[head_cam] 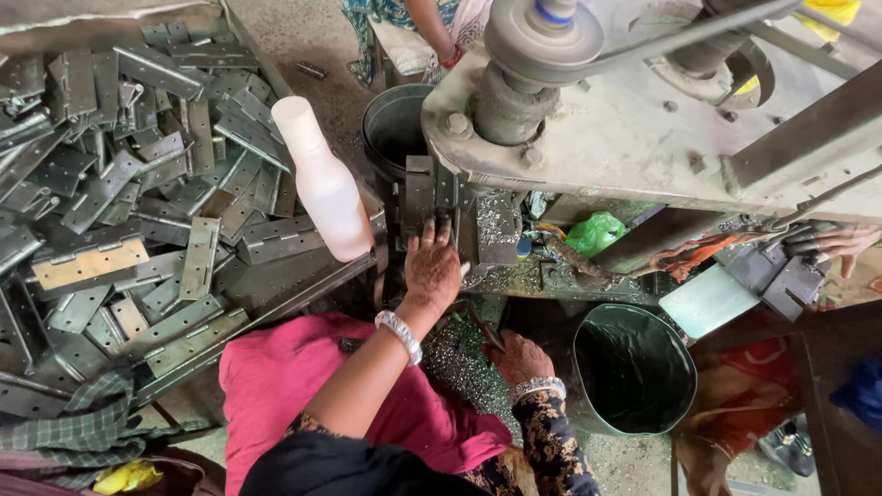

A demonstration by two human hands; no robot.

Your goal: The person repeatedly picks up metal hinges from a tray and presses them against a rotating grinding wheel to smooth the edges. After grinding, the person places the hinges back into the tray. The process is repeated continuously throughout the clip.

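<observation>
Left hand (432,266) flat, fingers spread, pressing a hinge (424,188) at the machine (643,119). Right hand (521,356) low among metal shavings (459,358), grip unclear. Large hinge pile (138,193) seemingly unprocessed.

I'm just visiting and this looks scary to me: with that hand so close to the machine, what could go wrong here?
The left hand reaches bare under the machine head, with a belt and pulley above: fingers might get pinched or caught. Metal shavings lie near the right hand and could cut skin. The white bottle stands at the edge of the hinge pile and might tip.
</observation>
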